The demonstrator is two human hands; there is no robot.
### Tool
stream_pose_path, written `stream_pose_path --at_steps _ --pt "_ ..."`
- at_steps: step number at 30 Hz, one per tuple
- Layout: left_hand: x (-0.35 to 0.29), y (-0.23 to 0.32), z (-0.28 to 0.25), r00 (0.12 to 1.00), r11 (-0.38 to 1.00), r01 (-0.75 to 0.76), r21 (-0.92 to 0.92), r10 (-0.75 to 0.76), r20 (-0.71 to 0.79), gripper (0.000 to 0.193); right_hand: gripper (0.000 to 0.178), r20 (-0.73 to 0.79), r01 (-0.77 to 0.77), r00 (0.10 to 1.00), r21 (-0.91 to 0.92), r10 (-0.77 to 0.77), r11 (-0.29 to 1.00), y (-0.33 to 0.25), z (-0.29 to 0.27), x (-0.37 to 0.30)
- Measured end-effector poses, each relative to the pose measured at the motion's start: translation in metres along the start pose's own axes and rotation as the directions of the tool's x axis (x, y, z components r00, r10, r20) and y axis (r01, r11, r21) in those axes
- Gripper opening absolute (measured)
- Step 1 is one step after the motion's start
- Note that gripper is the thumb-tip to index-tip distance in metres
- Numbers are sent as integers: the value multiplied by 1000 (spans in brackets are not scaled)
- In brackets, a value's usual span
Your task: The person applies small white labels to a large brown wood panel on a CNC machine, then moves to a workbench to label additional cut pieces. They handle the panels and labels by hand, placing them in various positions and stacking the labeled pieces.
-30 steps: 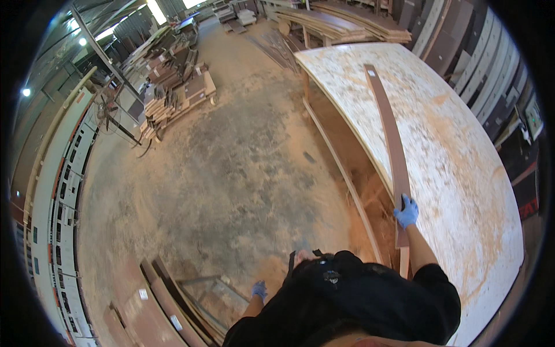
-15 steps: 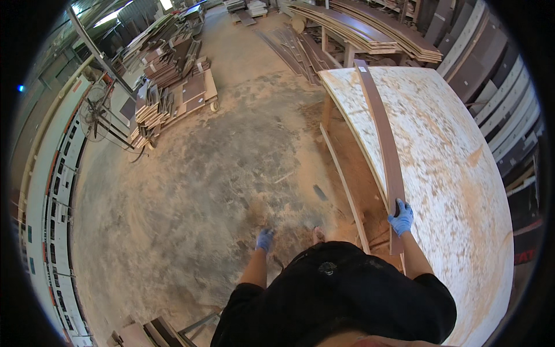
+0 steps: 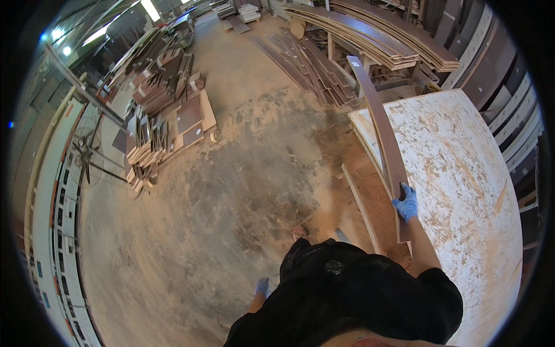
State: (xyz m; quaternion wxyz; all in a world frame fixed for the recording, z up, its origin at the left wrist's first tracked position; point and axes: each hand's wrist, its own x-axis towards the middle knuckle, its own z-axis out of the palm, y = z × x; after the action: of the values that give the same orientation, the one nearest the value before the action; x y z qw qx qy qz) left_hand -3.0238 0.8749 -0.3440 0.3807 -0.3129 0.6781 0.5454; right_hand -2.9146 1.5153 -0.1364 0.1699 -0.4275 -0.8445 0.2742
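1. In the head view, a long, thin brown strip of wood (image 3: 383, 130) is gripped by the right hand (image 3: 406, 202), which is covered by a blue glove. The fingers are wrapped tight around the strip near its lower end.
2. The strip is smooth and dark. It lies along the left edge of a big pale board (image 3: 462, 191), and its far end sticks out past the board's top edge.
3. The board is rough and speckled, like pressed wood chips, and sawdust is spread over it.
4. The left hand (image 3: 262, 286) is also gloved in blue. It hangs low beside the dark shirt, over the floor. Nothing is seen in it, but whether the fingers are apart or together cannot be told.
5. The floor (image 3: 231, 191) is grey, flat and dusty with sawdust.
6. Stacks of wood pieces (image 3: 162, 110) are piled at the left.
7. More long, curved-looking planks (image 3: 370, 34) are stacked at the top.
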Motion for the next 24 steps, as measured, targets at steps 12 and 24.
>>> stream_pose_path --at_steps 12,24 --pt "25 476 422 208 978 -211 -5 49 977 41 50 433 -487 873 736 225 471 -198 40 191" --pt "32 651 597 328 977 -142 157 -103 939 66 37 531 -570 820 793 212 215 -245 159 423"
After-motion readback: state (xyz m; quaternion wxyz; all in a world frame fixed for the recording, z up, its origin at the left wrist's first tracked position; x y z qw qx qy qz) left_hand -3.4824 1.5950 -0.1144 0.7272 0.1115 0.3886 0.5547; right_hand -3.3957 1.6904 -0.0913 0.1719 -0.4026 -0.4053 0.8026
